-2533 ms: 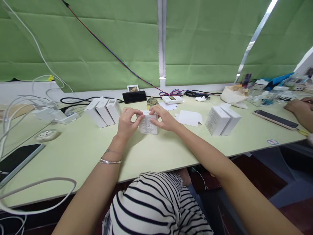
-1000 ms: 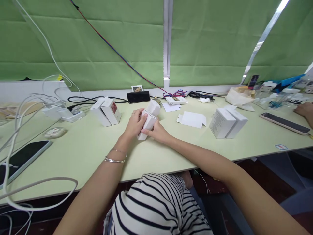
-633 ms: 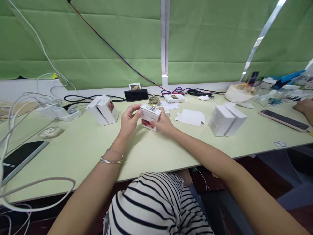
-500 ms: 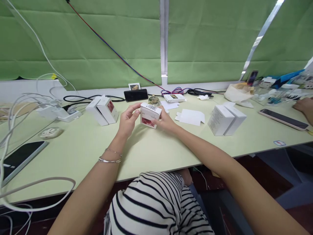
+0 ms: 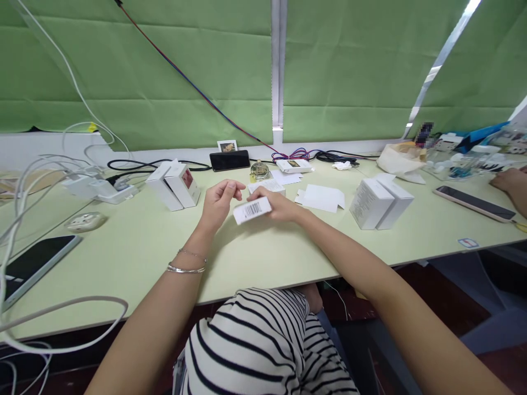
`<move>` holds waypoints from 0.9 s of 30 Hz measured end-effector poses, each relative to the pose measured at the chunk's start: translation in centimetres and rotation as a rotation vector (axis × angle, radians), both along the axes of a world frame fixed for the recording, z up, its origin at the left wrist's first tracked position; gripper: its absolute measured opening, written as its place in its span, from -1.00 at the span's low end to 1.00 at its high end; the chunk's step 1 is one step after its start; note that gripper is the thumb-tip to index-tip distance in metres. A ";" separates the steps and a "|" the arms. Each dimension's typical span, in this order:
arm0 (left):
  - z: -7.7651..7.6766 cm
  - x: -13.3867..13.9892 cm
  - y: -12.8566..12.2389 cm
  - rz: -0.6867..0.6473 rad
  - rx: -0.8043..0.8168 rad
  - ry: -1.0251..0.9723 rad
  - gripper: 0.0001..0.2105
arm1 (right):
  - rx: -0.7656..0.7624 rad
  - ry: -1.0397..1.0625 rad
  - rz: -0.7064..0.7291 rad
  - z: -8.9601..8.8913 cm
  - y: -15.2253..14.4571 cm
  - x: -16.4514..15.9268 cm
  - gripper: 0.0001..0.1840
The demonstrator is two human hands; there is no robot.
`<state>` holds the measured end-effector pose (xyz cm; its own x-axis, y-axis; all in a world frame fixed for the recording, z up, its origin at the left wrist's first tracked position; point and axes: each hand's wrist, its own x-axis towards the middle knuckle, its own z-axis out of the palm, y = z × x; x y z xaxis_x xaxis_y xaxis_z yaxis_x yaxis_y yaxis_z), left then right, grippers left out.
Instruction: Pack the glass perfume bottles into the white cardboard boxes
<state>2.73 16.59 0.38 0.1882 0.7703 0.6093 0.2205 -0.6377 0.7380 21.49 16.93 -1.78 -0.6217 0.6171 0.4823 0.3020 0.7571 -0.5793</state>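
Observation:
My right hand (image 5: 280,205) grips a small white box (image 5: 252,210) with its barcode end tilted toward me. Behind those fingers shows a white printed surface (image 5: 267,185); whether it belongs to the same box I cannot tell. Just left of the box, my left hand (image 5: 222,198) is apart from it, loosely curled and open, with nothing visible in it. A small glass bottle with a golden tint (image 5: 259,170) stands beyond my hands. To the left are two white boxes (image 5: 181,185) side by side, one with a red picture. Another white pair (image 5: 379,203) stands to the right.
Unfolded white card (image 5: 323,197) and a flat white box (image 5: 293,165) lie past my right hand. A black phone (image 5: 229,160) leans at the back. White cables and a power strip (image 5: 109,192) crowd the left. Another person's hand (image 5: 510,181) is at the far right near a phone (image 5: 473,203).
My left hand has let go of the box and moved slightly off it. My right hand has tipped the box, so its barcode end now faces me instead of the red-pictured side.

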 end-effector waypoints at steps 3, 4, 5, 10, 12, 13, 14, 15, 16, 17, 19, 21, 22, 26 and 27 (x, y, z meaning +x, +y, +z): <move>0.8 0.0 -0.8 -0.135 0.019 0.152 -0.56 | 0.074 -0.071 0.025 -0.2 -0.4 -1.0 -0.62; 1.1 -0.1 -1.0 -0.180 0.049 0.241 -0.56 | 0.072 -0.069 0.009 -0.3 -0.4 -1.2 -0.61; 1.4 -0.2 -1.2 -0.203 0.094 0.333 -0.56 | 0.061 -0.050 -0.013 -0.3 -0.4 -1.3 -0.59; 2.0 -0.8 -1.3 -0.057 0.353 0.594 -0.60 | -0.058 0.081 -0.092 -0.2 0.3 -0.3 -0.60; 1.9 -0.9 -1.1 0.002 0.406 0.604 -0.68 | -0.081 0.094 -0.090 -0.2 0.5 0.1 -0.62; 1.7 -1.0 -1.0 0.020 0.423 0.602 -0.71 | -0.079 0.093 -0.089 -0.2 0.6 0.3 -0.63; 1.6 -1.0 -0.9 0.037 0.436 0.590 -0.73 | -0.069 0.087 -0.094 -0.1 0.5 0.3 -0.63; 1.5 -1.0 -0.9 0.060 0.439 0.561 -0.75 | -0.055 0.074 -0.102 -0.1 0.5 0.2 -0.62; 1.4 -0.9 -0.8 0.095 0.426 0.516 -0.75 | -0.034 0.052 -0.107 0.0 0.3 0.1 -0.62; 1.3 -0.9 -0.8 0.136 0.400 0.461 -0.73 | -0.006 0.025 -0.104 0.1 0.1 -0.2 -0.61; 1.2 -0.9 -0.8 0.213 0.332 0.352 -0.68 | 0.045 -0.029 -0.092 0.2 -0.2 -0.6 -0.59; 1.1 -0.9 -0.7 0.242 0.294 0.277 -0.70 | 0.054 -0.052 -0.081 0.2 -0.5 -1.0 -0.57; 1.1 -0.9 -0.6 0.234 0.297 0.253 -0.73 | 0.043 -0.044 -0.083 0.1 -0.5 -1.1 -0.56; 1.0 -0.8 -0.6 0.150 0.319 0.296 -0.74 | 0.004 0.022 -0.088 -0.5 -0.1 -1.0 -0.53; 1.0 -0.7 -0.6 0.145 0.309 0.323 -0.72 | 0.002 0.032 -0.083 -0.6 0.0 -0.9 -0.52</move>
<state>2.03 15.96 1.36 0.3103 0.5944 0.7419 0.5106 -0.7625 0.3974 20.61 16.91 -2.38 -0.5528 0.6649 0.5023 0.3450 0.7313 -0.5884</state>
